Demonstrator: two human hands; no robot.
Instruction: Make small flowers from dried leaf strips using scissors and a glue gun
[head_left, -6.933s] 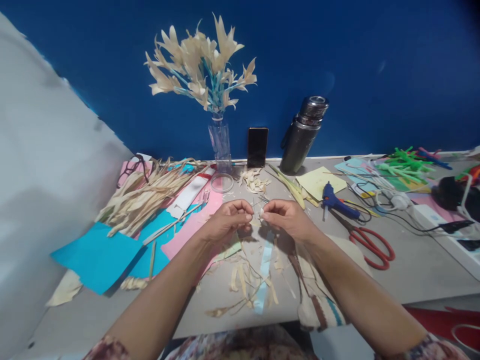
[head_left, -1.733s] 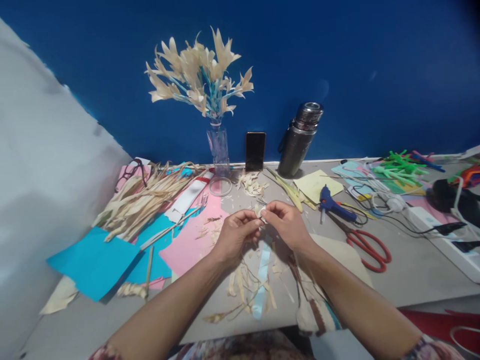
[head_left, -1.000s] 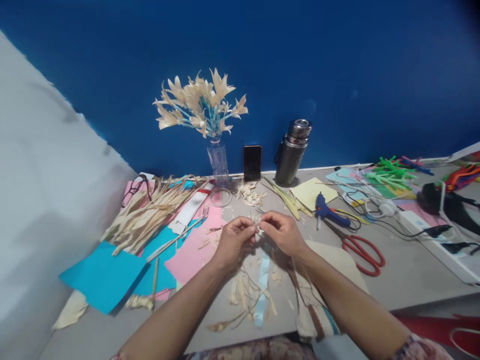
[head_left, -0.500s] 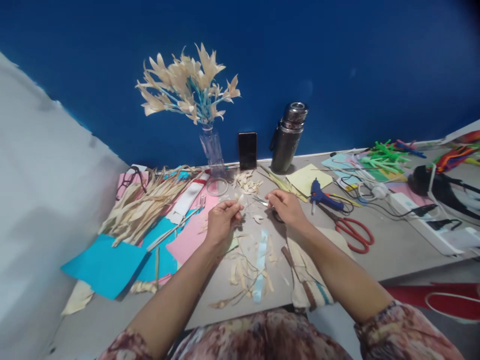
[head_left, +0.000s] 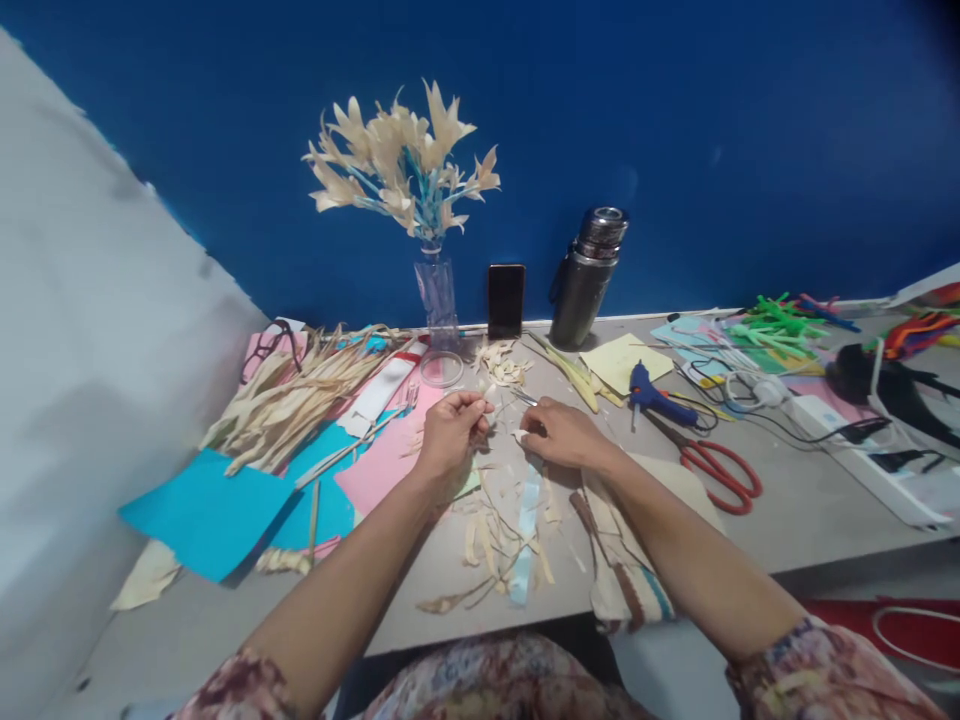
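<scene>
My left hand (head_left: 455, 432) is closed in a pinch on a small pale husk flower (head_left: 490, 394), largely hidden by the fingers. Facing it, my right hand (head_left: 561, 433) has its thumb and fingertips on a small cream petal (head_left: 519, 435) just above the tabletop. The blades of small scissors (head_left: 527, 398) show beyond the right knuckles; whether they lie on the table or stay tucked in the hand, I cannot tell. A heap of cut petals (head_left: 504, 362) sits behind both hands. Nearer me lie thin husk scraps (head_left: 487, 540) and a light blue strip (head_left: 525, 535).
Husk flowers (head_left: 405, 150) stand in a clear bottle (head_left: 437, 300), beside a phone (head_left: 506, 302) and a steel flask (head_left: 589, 280). To the right are a blue glue gun (head_left: 656, 398), red-handled scissors (head_left: 721, 475) and a power strip (head_left: 862, 460). Dried husks (head_left: 300, 400) pile up left.
My right hand has moved from gripping the small scissors down and toward me, onto a cream petal that lay on the table. The left hand keeps its pinch. The view has shifted slightly.
</scene>
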